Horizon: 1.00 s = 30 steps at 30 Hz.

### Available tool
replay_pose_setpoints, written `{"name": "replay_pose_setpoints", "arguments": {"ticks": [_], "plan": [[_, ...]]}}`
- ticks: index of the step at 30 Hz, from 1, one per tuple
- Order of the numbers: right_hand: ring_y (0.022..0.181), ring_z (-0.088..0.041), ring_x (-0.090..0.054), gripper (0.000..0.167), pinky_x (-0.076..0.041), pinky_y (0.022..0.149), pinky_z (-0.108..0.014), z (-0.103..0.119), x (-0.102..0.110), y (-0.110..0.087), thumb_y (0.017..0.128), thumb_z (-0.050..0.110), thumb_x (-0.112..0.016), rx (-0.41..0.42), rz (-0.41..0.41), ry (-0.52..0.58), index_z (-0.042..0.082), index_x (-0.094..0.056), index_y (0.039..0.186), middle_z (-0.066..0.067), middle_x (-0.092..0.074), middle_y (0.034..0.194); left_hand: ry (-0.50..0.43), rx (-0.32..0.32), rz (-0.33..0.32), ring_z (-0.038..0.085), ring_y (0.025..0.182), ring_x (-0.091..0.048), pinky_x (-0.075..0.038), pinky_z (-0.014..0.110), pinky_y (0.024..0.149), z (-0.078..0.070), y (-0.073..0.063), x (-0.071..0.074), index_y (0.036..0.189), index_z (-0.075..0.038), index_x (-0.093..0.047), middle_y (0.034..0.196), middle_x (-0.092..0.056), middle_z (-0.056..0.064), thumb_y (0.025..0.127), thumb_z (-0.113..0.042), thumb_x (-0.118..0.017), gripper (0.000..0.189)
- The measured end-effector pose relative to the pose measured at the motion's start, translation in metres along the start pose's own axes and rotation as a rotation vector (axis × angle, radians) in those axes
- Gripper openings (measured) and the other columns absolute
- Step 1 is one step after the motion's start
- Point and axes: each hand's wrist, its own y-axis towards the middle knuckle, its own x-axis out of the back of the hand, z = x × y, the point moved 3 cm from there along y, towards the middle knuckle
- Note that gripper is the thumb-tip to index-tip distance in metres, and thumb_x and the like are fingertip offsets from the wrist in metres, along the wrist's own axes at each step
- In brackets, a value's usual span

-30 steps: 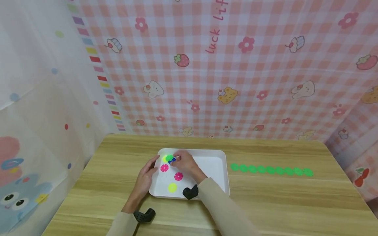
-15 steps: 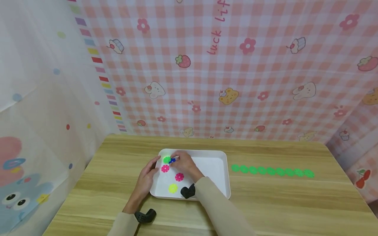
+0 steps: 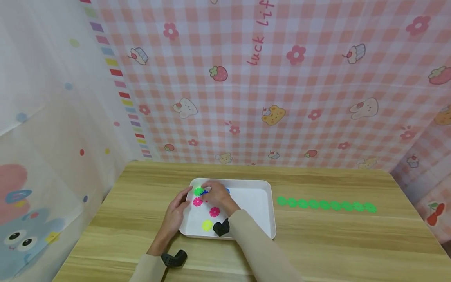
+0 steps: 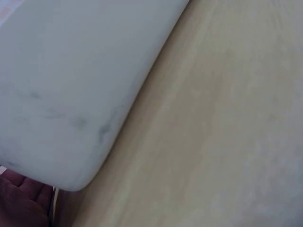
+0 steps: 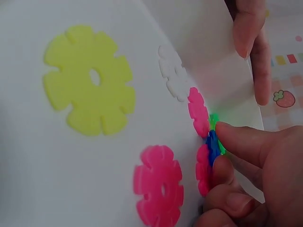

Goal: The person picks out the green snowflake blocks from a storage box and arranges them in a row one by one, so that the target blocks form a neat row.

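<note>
In the head view, my right hand (image 3: 216,193) is inside the white tray (image 3: 254,205), near its far left corner. Its thumb and fingers pinch a blue notched snowflake disc (image 5: 214,144), seen nearly edge-on in the right wrist view. A green snowflake disc (image 3: 199,191) lies right against the blue one, partly hidden by my thumb. My left hand (image 3: 174,210) holds the tray's left wall, thumb on the inside and a finger along the outside. Beside the right hand are two pink discs, one nearer (image 3: 197,201) and one lower (image 3: 214,212).
A yellow disc (image 3: 207,225) lies near the tray's front wall, and a whitish disc (image 5: 171,72) shows in the right wrist view. Another blue piece (image 3: 227,191) peeks out behind the right hand. Right of the tray, a row of green discs (image 3: 324,205) stretches across the wooden table (image 3: 317,243).
My right hand has shifted slightly left with the blue disc. The green disc has moved left over the yellow one behind it. A blue piece now shows right of that hand. The left hand stays put.
</note>
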Motion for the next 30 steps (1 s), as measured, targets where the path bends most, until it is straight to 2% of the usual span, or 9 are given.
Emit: {"name": "replay_pose_setpoints", "arguments": {"ticks": [4,8,16,20,23,27,30], "plan": [[0.102,-0.022,-0.059,0.025,-0.052,0.090,-0.039,0.0007,-0.0015,0.0010,0.087,0.019,-0.076,0.023,-0.009,0.013,0.016,-0.073,0.111,-0.004,-0.064,0.126,-0.002,-0.007,-0.002,0.025,0.150,-0.021,-0.015,0.040,0.121,0.0000,0.0001,0.0002,0.149,-0.006,-0.043,0.160,-0.030,0.014,0.103,0.000,-0.037,0.046],[0.093,-0.019,-0.058,0.020,-0.052,0.085,-0.035,0.0009,-0.0031,0.0020,0.084,0.018,-0.079,0.044,-0.020,0.013,0.016,-0.075,0.104,-0.004,-0.066,0.119,0.002,-0.009,0.000,0.025,0.150,-0.021,-0.015,0.040,0.121,0.0008,0.0008,0.0002,0.148,-0.006,-0.043,0.160,-0.030,0.014,0.103,0.000,-0.036,0.046],[0.104,-0.019,-0.058,0.021,-0.052,0.092,-0.035,0.0028,-0.0049,0.0008,0.082,0.017,-0.080,0.044,-0.034,-0.019,0.018,-0.076,0.103,-0.002,-0.066,0.122,0.009,-0.005,-0.002,0.026,0.151,-0.020,-0.014,0.042,0.122,0.0003,-0.0001,-0.0001,0.149,-0.006,-0.043,0.161,-0.029,0.014,0.103,0.000,-0.036,0.046],[0.093,-0.017,-0.059,0.018,-0.052,0.078,-0.028,0.0029,-0.0049,0.0000,0.083,0.016,-0.079,0.043,-0.036,-0.013,0.018,-0.078,0.100,-0.001,-0.067,0.116,0.007,-0.001,-0.003,0.027,0.151,-0.019,-0.015,0.043,0.122,0.0001,-0.0003,-0.0005,0.149,-0.006,-0.043,0.161,-0.028,0.015,0.103,-0.001,-0.036,0.046],[0.084,-0.014,-0.057,0.014,-0.047,0.067,-0.022,0.0028,-0.0054,0.0003,0.084,0.017,-0.077,0.030,-0.034,0.001,0.019,-0.078,0.098,0.001,-0.067,0.109,-0.003,0.000,-0.001,0.027,0.151,-0.020,-0.015,0.042,0.122,-0.0002,-0.0003,-0.0007,0.149,-0.006,-0.043,0.161,-0.028,0.015,0.103,-0.001,-0.037,0.046],[0.085,-0.013,-0.055,0.010,-0.047,0.068,-0.021,0.0031,-0.0052,0.0004,0.086,0.017,-0.076,0.023,-0.033,0.030,0.018,-0.078,0.095,0.002,-0.066,0.102,-0.010,-0.001,0.002,0.025,0.150,-0.020,-0.015,0.040,0.121,-0.0001,-0.0001,-0.0005,0.149,-0.005,-0.042,0.161,-0.028,0.015,0.103,-0.001,-0.037,0.046],[0.087,-0.014,-0.055,0.009,-0.048,0.071,-0.023,0.0033,-0.0040,0.0003,0.086,0.013,-0.075,0.035,-0.038,0.060,0.015,-0.078,0.094,0.002,-0.066,0.101,-0.004,-0.002,0.000,0.024,0.150,-0.020,-0.017,0.033,0.120,0.0009,0.0006,0.0002,0.149,-0.006,-0.042,0.161,-0.029,0.014,0.103,-0.001,-0.037,0.046]]}}
